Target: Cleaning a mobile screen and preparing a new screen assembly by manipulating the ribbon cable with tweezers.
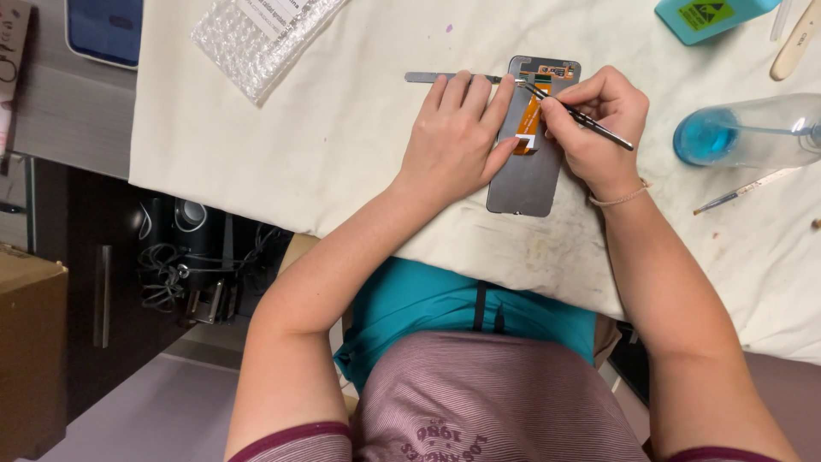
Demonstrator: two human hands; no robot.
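Phone-repair bench, prob. small workshop: stained cloth point(342, 128), opened phone screen assy point(528, 162) at 12 o'clock, solvent bottle point(753, 130) at 2.

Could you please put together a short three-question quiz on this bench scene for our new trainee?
1. True or false: the left hand lies flat on the grey phone screen panel.
2. What does the right hand hold? A) a brush B) a thin metal tool C) a bottle
3. What colour is the liquid in the clear bottle lying at the right of the white cloth?

Key: 1 true; 2 B; 3 blue.
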